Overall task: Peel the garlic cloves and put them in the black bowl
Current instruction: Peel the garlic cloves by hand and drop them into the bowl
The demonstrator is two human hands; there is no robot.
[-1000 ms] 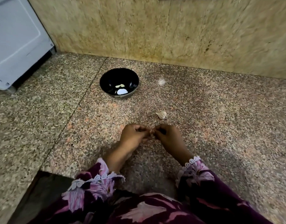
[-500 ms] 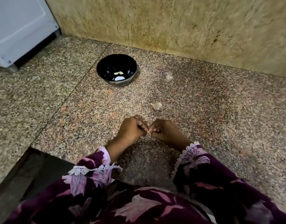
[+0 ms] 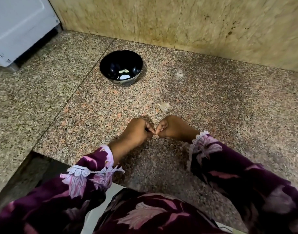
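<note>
Garlic clove sits mid-frame, barely visible, pinched between my left hand and right hand, fingertips pressed together; black bowl lies up-left, nearer the left hand, and I can't tell the clove's long axis.

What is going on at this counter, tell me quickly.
A person is peeling garlic. The left hand and right hand meet fingertip to fingertip, fingers curled, pinching something small between them, probably a clove, though it is mostly hidden. One unpeeled clove lies on the granite counter just beyond the hands. The black bowl farther back already holds a few pale pieces.
</note>
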